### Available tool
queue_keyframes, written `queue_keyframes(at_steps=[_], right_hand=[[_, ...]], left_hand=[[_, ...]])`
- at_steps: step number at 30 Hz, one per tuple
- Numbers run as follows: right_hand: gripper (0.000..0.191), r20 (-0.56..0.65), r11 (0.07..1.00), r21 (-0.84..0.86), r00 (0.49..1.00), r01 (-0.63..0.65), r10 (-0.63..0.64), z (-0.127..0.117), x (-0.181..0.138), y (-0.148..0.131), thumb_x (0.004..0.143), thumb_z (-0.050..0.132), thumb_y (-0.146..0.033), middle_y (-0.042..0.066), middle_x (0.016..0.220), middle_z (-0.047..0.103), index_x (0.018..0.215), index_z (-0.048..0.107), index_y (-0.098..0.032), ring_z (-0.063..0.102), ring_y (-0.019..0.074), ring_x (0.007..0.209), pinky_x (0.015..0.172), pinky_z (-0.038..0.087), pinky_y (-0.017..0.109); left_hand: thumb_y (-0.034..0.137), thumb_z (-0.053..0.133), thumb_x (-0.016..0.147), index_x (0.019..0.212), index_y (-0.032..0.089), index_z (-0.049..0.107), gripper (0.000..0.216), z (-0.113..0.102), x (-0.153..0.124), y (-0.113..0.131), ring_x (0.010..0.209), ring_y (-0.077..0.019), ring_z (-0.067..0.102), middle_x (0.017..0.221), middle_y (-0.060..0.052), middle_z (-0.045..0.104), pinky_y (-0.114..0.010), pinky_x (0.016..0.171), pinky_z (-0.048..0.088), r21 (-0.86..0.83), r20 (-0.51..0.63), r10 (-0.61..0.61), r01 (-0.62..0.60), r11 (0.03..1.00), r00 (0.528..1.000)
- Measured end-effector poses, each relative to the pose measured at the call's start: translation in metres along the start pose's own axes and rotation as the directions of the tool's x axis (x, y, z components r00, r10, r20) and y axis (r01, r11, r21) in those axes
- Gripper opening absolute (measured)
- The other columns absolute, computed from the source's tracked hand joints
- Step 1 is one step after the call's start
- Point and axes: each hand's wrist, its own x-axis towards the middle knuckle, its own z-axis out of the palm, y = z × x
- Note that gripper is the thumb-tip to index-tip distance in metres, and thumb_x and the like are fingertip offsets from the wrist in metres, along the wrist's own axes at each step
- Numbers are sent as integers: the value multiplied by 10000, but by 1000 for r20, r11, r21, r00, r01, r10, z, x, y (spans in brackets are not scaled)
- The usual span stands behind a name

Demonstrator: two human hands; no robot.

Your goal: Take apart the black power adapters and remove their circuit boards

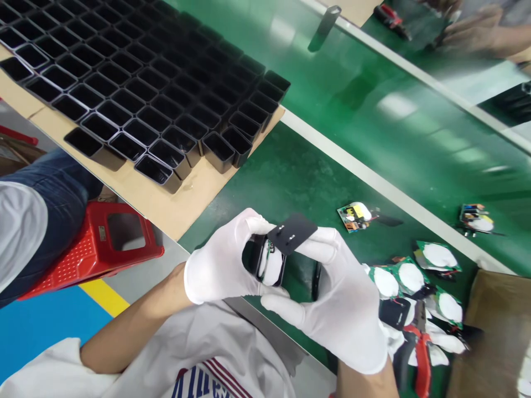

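Both my hands wear white gloves and meet over the green bench edge. My left hand (218, 265) is wrapped round a small black housing (265, 264) with a white-padded circuit board showing inside it. My right hand (340, 298) pinches a flat black cover plate (292, 232) that sits tilted on top of the housing. Several loose circuit boards with white pads (415, 276) lie on the mat just right of my right hand.
Many empty black housings (136, 94) stand in rows on a cardboard sheet (191, 193) at the upper left. A green conveyor belt (394, 127) runs behind, another person's hands (468, 30) beyond it. Red-handled cutters (422, 359) lie at the lower right, a red stool (103, 243) at the left.
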Motion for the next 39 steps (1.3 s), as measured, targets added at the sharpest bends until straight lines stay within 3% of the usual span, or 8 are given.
queue_keyframes(at_steps=[2, 5, 13, 19, 24, 30, 34, 39], right_hand=[[581, -8, 1000, -29, 1000, 0, 0, 1, 1, -1, 779, 975, -362, 50, 1191, 693, 1277, 682, -299, 690, 286, 1111, 990, 597, 435], [463, -24, 1000, -17, 1000, -12, 11, 3, 4, -4, 821, 938, -323, 42, 1159, 708, 1214, 694, -298, 700, 277, 1069, 959, 606, 432], [446, 56, 994, 71, 995, -88, 84, -1, 5, -6, 821, 902, -272, 24, 1157, 706, 1195, 660, -297, 699, 265, 1092, 965, 587, 400], [450, -20, 998, -48, 999, -41, 40, 2, 5, -8, 798, 880, -218, 17, 1147, 710, 1185, 659, -283, 704, 239, 1055, 949, 577, 363], [359, 7, 977, 38, 978, -211, 210, 1, 4, -7, 799, 876, -215, -2, 1056, 699, 1082, 664, -281, 696, 218, 937, 857, 569, 348], [340, 148, 938, 223, 961, -264, 235, -5, 5, 0, 840, 913, -367, 15, 1111, 678, 1086, 692, -285, 670, 228, 1040, 907, 560, 356], [284, 93, 899, 268, 938, -345, 333, 0, 5, -3, 850, 906, -273, 10, 1072, 688, 1020, 679, -279, 688, 228, 1022, 891, 571, 368], [349, 46, 938, 281, 979, -203, 199, 3, 4, -3, 840, 917, -328, 36, 1115, 698, 1105, 696, -277, 690, 268, 1076, 950, 564, 418]], left_hand=[[246, 804, 762, 995, 220, 567, 333, 2, -2, -1, 753, -142, 605, 949, 12, 558, -312, 662, 546, 21, -18, 33, -33, 999, 999], [221, 737, 782, 1026, 219, 556, 303, 2, -2, -1, 732, -139, 594, 940, 11, 549, -306, 647, 532, 41, -1, 48, -48, 998, 999], [268, 924, 655, 1048, 223, 591, 517, 0, -3, -4, 823, -158, 641, 981, 21, 572, -300, 723, 564, 52, 11, 28, -29, 998, 1000], [212, 825, 672, 998, 217, 596, 398, 2, -3, -2, 751, -142, 618, 940, 24, 574, -293, 669, 543, 62, 7, -10, 9, 998, 1000], [245, 772, 732, 961, 229, 664, 254, 3, -2, 4, 699, -133, 612, 913, 22, 593, -286, 633, 535, 115, 22, -125, 122, 986, 992], [310, 989, 571, 987, 234, 694, 515, 2, 1, 6, 814, -189, 650, 929, 14, 619, -333, 727, 574, 77, 37, -88, 85, 993, 995], [325, 1026, 548, 824, 232, 662, 466, 1, 3, 7, 771, -186, 625, 823, 30, 588, -332, 690, 553, 108, 98, -85, 74, 991, 992], [331, 990, 568, 971, 234, 629, 550, 1, -2, 1, 852, -210, 678, 991, -9, 627, -376, 757, 602, -7, 13, -77, 77, 997, 997]])
